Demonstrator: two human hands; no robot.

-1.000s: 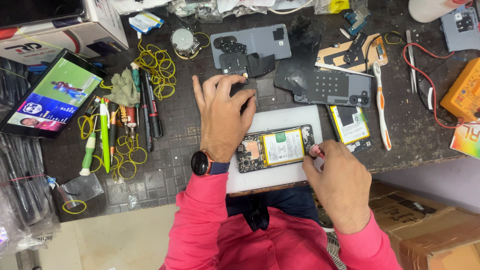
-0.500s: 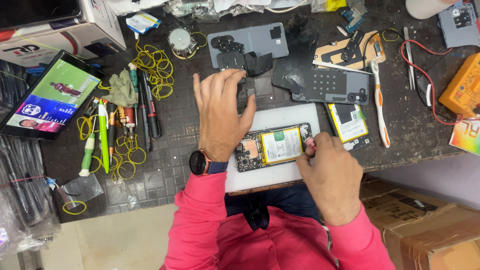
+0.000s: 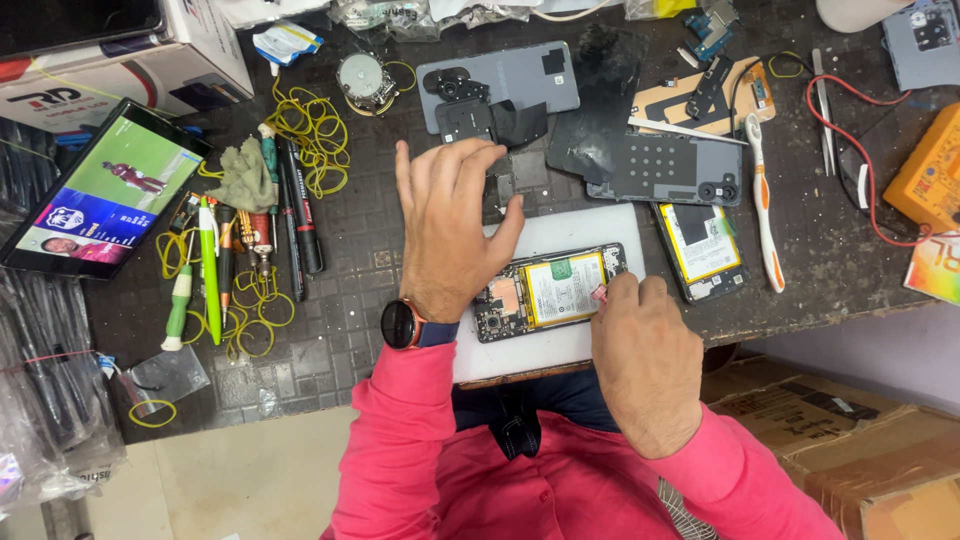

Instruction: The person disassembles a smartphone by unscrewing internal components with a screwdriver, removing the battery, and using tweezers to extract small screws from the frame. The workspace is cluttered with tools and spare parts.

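An opened phone [image 3: 548,291], its battery and boards exposed, lies on a white mat [image 3: 570,230] at the near edge of the dark workbench. My right hand [image 3: 640,350] is closed around a small red-tipped tool [image 3: 600,293] that touches the phone's right end. My left hand [image 3: 450,230], with a watch on its wrist, has its fingers spread and holds nothing. It rests above the phone's left end, fingertips next to small black cover parts [image 3: 520,175].
A second opened phone [image 3: 700,245] and a white toothbrush [image 3: 765,200] lie to the right. Behind are a grey back cover [image 3: 500,85], a black frame [image 3: 660,170] and an orange meter [image 3: 925,170]. Pens [image 3: 250,240], yellow rubber bands [image 3: 310,130] and a lit phone [image 3: 100,190] are left.
My left hand has lifted off the phone's left end and reached back toward the black parts, fingers spreading. My right hand stays at the phone's right end with the tool.
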